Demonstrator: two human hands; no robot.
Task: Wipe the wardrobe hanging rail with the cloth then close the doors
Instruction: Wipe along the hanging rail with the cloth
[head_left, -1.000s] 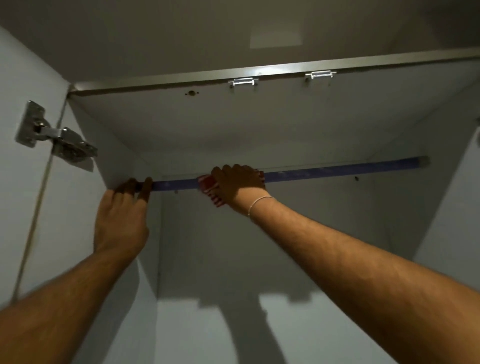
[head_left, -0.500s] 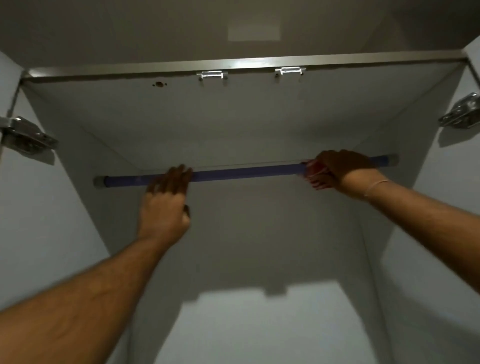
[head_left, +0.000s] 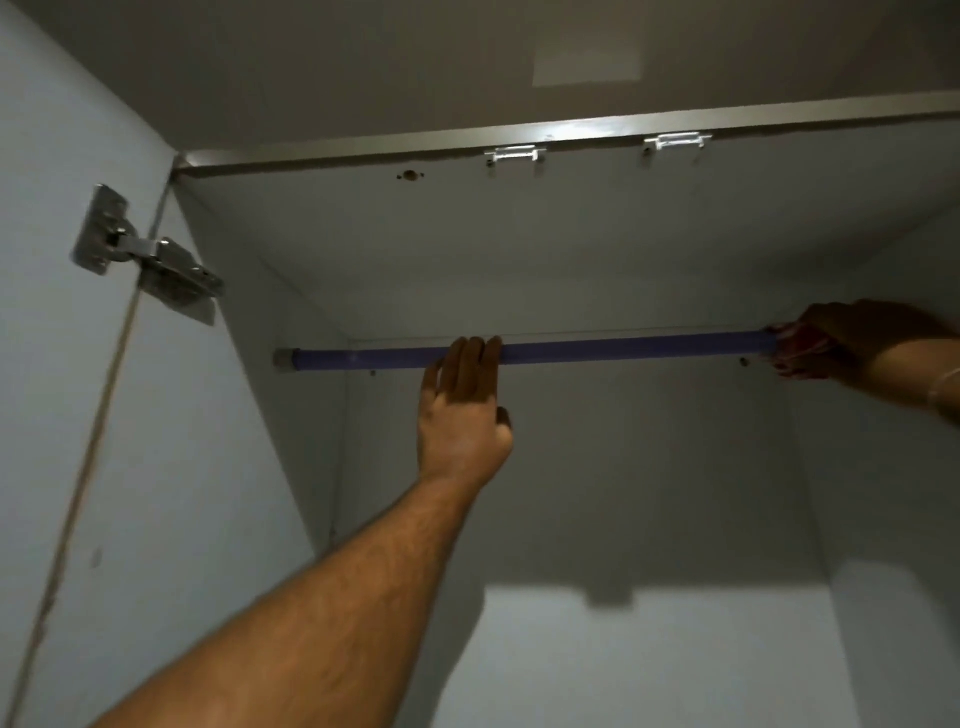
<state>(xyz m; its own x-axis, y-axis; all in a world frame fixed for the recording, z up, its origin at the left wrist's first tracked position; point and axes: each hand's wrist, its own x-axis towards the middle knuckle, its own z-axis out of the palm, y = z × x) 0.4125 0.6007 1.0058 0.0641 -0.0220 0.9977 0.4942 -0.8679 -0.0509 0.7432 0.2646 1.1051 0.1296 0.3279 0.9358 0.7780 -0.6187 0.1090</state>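
**Cloth at the right end of the rail, left hand steadying the middle**

The blue hanging rail (head_left: 623, 349) runs level across the upper back of the open wardrobe, its left end seated in a grey socket (head_left: 283, 358) on the left side panel. Your red and white cloth (head_left: 792, 347) is bunched against the rail's right end, close to the right side panel, and only a small part of it shows from under your hand. Your right hand (head_left: 852, 338) covers that cloth, its fingers curled together and clamped on it around the rail; a thin pale band (head_left: 943, 385) circles that wrist. Your left hand (head_left: 465, 410) reaches up to the rail somewhat left of its middle, well apart from the cloth. Its fingers (head_left: 470, 358) lie close together and hook over the rail from the front, with the thumb held loose below, not pinching.

Beyond the rail, the left door (head_left: 62, 415) stands open, hanging on a shiny metal hinge (head_left: 148, 254). Two small metal catches (head_left: 514, 155) sit under the front edge of the wardrobe's top panel (head_left: 571, 228).
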